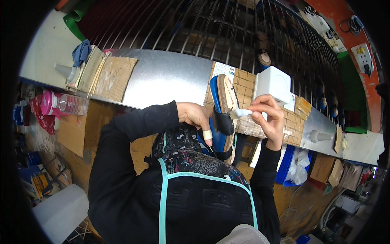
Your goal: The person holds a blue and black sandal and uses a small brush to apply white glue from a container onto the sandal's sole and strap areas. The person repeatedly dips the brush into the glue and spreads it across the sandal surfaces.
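Note:
My left hand (196, 118) is closed on a sandal (220, 136) with a blue footbed, dark straps and a cork-coloured sole edge. A wrap of pale tape circles one of its fingers. The sandal stands on edge between my lap and the bench, its far end leaning over the cardboard. Between the fingertips of my right hand (269, 118) is a small brush (242, 112) with a white-wrapped handle. Its bristle end is at the sandal's side, close to the strap; whether it touches, I cannot tell. Part of the near end is hidden by my left hand.
A white square container (273, 85) stands on the cardboard sheet (293, 122), beside a sponge-like yellow block (302, 107). Metal rods (195, 32) run behind the metal bench (168, 73). At left lean cardboard pieces (115, 77); below right is a blue bin (286, 164).

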`<state>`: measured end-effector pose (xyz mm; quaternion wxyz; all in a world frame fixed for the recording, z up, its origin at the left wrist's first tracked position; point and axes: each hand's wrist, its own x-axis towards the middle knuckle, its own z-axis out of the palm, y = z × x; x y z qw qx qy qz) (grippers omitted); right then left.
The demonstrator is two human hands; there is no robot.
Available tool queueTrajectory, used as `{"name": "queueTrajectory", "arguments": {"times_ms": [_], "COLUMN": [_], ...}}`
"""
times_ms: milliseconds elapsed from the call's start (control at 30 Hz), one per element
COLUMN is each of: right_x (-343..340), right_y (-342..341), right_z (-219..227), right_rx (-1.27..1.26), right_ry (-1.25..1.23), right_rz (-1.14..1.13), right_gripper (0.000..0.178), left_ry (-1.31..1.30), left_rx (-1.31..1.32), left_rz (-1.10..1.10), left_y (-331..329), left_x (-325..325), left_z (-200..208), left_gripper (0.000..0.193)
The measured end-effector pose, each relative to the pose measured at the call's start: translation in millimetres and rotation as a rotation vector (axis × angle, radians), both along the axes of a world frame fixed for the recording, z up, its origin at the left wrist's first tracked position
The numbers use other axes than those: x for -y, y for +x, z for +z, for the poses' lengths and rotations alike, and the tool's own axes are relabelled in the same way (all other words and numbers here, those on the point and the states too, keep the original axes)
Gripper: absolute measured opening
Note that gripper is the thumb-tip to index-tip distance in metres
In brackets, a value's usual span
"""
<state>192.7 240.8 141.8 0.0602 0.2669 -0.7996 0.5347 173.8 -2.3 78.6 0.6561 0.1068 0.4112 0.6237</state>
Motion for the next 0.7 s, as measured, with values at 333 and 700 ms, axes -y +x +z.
{"name": "queueTrajectory", "arguments": {"times_ms": [333,700], "right_x": [27,-46], "right_y": [-10,71], "right_z": [-3,-44], "right_rx": [-0.254,-0.011], "right_ry": [-0.014,0.085], "right_rz": [-0.315,-0.716], "right_gripper": [0.022,0.01], "left_ry": [0.179,0.317], "left_rx": [-0.358,0.088], "left_rz": [-0.003,0.268], "left_y": [-8,-30], "left_x": [-3,34], "left_z": [2,17], "left_gripper": [0.059,0.078]}}
